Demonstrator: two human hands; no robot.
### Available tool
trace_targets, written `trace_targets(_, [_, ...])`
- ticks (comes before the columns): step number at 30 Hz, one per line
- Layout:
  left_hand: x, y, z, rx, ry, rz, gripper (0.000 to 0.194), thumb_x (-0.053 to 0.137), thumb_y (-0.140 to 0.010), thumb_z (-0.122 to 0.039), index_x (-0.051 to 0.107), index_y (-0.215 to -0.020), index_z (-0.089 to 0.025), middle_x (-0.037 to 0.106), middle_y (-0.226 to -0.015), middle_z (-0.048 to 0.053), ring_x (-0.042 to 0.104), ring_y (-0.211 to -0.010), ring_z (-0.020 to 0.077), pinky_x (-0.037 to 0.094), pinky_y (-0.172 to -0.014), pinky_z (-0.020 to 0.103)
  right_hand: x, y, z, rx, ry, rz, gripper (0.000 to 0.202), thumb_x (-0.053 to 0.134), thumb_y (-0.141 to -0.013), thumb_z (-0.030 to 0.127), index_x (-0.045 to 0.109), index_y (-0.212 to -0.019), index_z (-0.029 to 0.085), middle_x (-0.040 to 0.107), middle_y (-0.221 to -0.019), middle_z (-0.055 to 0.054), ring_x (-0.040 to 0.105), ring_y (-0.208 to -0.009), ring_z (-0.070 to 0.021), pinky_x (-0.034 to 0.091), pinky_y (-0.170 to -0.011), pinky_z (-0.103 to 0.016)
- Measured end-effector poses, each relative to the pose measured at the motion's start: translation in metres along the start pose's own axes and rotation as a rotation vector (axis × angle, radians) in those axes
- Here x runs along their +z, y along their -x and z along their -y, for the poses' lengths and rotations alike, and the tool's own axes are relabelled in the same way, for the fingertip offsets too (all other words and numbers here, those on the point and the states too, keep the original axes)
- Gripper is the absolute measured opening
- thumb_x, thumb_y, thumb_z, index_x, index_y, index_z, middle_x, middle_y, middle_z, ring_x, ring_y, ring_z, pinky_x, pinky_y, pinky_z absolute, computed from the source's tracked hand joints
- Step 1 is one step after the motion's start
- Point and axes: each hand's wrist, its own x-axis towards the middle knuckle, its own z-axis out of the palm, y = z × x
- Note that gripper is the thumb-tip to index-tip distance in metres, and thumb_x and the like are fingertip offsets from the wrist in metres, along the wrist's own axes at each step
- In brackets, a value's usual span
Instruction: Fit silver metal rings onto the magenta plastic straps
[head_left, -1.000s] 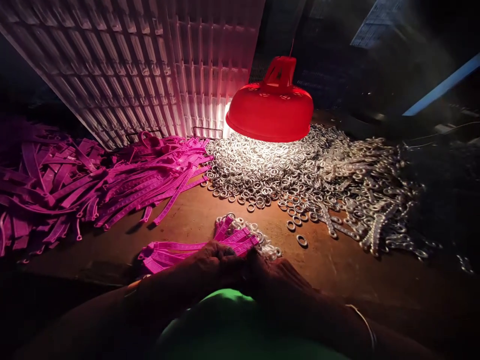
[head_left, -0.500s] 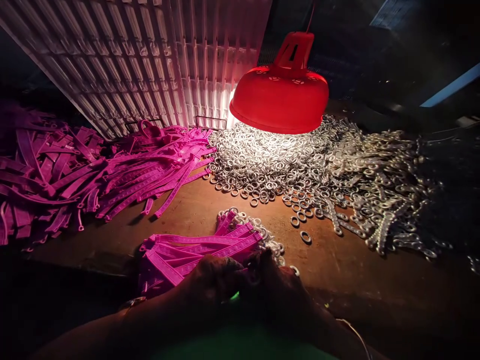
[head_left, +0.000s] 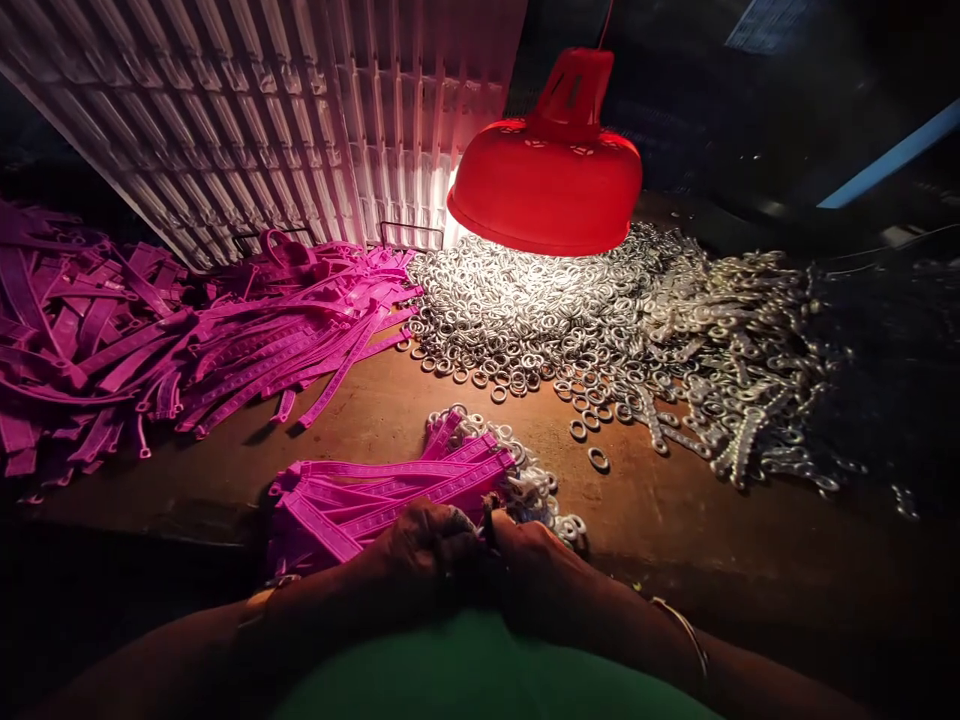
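Close together at the table's near edge, my left hand (head_left: 426, 545) and my right hand (head_left: 536, 565) have their fingers curled inward, nearly meeting. What they pinch is too dark and small to make out. Just beyond them lies a bundle of magenta straps (head_left: 375, 492), with pale metal rings and link pieces (head_left: 536, 478) at its right end. A larger heap of loose silver rings (head_left: 517, 300) is piled under the lamp. More magenta straps (head_left: 285, 340) spread across the left side.
A red lamp (head_left: 544, 190) hangs low over the ring heap. Silvery chain-like link pieces (head_left: 757, 380) are heaped on the right. A ribbed translucent panel (head_left: 300, 130) leans behind the straps. The wooden table (head_left: 352, 395) ends just before my body.
My right hand has turned and its fingers have come into better light. The view has shifted slightly, so the lamp and heaps sit a little further left and higher.
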Motion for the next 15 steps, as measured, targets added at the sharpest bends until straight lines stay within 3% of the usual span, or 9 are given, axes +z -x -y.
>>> trace_targets(2, [0.001,0.0,-0.004,-0.011,0.051,0.012,0.051,0.067,-0.067,-0.056,0.038,-0.052,-0.017,0.034,-0.049,-0.006,0.03,-0.046,0.0051,0.021,-0.044,0.022,-0.004,-0.002,0.003,-0.011,0.016,0.018,0.014,0.047,-0.078,0.01,0.038,-0.082,0.019,0.043,-0.064,0.004,0.031,-0.053,-0.0075,0.021,-0.048,-0.022])
trace_targets(6, [0.0,0.0,-0.014,0.01,-0.006,-0.092,0.048,0.067,-0.067,-0.056,0.045,-0.054,-0.015,0.038,-0.052,-0.005,0.031,-0.049,0.0058,0.024,-0.047,0.022,-0.013,-0.005,0.012,-0.027,0.097,-0.009,0.01,0.043,-0.089,0.018,0.039,-0.08,0.019,0.04,-0.059,0.005,0.027,-0.049,-0.0073,0.018,-0.048,-0.024])
trace_targets(8, [-0.002,-0.003,-0.017,0.022,-0.013,-0.081,0.047,0.067,-0.068,-0.055,0.049,-0.055,-0.014,0.042,-0.053,-0.004,0.036,-0.051,0.0068,0.029,-0.049,0.022,-0.016,-0.005,0.013,-0.039,0.154,-0.05,0.011,0.042,-0.092,0.023,0.042,-0.082,0.019,0.045,-0.061,0.004,0.028,-0.049,-0.0076,0.019,-0.048,-0.024])
trace_targets(11, [-0.003,-0.009,-0.02,0.061,0.018,-0.021,0.047,0.066,-0.068,-0.057,0.051,-0.056,-0.014,0.049,-0.056,-0.001,0.046,-0.056,0.0105,0.04,-0.057,0.025,-0.018,-0.004,0.011,-0.074,0.226,-0.144,0.009,0.043,-0.093,0.023,0.047,-0.101,0.019,0.057,-0.074,0.0,0.039,-0.053,-0.0093,0.024,-0.049,-0.023])
trace_targets(13, [-0.006,-0.012,-0.02,0.133,-0.077,-0.109,0.047,0.065,-0.068,-0.059,0.053,-0.056,-0.015,0.05,-0.054,0.0,0.048,-0.054,0.0119,0.043,-0.054,0.026,-0.018,-0.003,0.01,-0.113,0.314,-0.219,0.022,0.048,-0.091,0.026,0.046,-0.112,0.02,0.061,-0.083,-0.002,0.044,-0.057,-0.0108,0.029,-0.052,-0.023])
trace_targets(15, [-0.011,-0.016,-0.021,0.271,-0.271,-0.282,0.044,0.064,-0.071,-0.058,0.058,-0.055,-0.017,0.054,-0.052,0.0,0.05,-0.053,0.0133,0.045,-0.051,0.026,-0.018,-0.004,0.01,-0.127,0.418,-0.294,0.027,0.053,-0.088,0.031,0.048,-0.112,0.02,0.061,-0.084,-0.002,0.047,-0.059,-0.0118,0.033,-0.054,-0.023])
